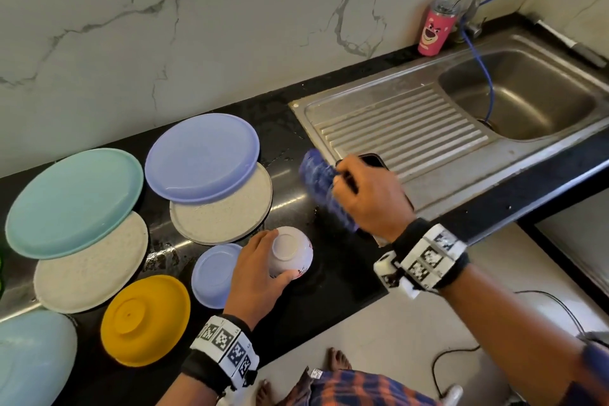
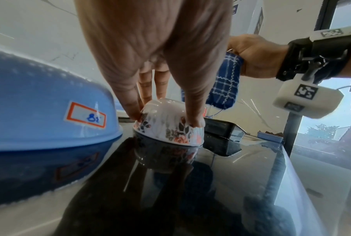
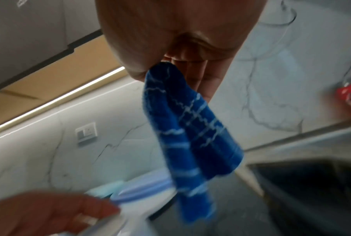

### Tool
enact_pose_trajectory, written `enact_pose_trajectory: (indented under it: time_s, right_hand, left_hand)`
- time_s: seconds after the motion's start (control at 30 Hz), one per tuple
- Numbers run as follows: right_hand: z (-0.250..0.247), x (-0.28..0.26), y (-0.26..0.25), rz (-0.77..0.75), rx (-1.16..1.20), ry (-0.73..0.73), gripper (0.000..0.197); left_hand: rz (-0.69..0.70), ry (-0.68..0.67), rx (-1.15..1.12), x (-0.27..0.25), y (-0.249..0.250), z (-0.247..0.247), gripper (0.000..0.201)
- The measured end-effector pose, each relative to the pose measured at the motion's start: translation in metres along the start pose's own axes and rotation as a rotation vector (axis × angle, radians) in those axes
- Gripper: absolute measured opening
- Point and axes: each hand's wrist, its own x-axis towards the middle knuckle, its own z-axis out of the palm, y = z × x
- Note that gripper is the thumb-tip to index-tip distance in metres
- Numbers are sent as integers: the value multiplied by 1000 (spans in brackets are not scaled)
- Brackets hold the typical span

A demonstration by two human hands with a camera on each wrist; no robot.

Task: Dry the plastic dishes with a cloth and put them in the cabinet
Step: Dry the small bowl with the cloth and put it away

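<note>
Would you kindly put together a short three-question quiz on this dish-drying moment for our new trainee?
1. True or false: the small floral bowl stands upside down on the black counter.
2. Which hand holds the blue checked cloth? A) left hand B) right hand C) neither
3. Fill in: the lilac plate lies partly on top of a ____ plate.

Key: 1 true; 2 B; 3 beige.
</note>
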Motion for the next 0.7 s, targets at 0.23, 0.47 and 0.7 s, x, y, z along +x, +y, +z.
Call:
enact_pose_trajectory:
  time_s: [0.23,0.47,0.7]
  right_hand:
    - [76,-31,-48,35,-61,-264,23]
    - [91,-50,-37,-18,104,-369,51]
    - [92,-52,-33,47,-40,-416,52]
  left_hand:
    - [41,57,-169,0,-4,3,68]
    - [59,81,-191,-2,-2,3,54]
    - [-55,114,-204,-6,-6,10,57]
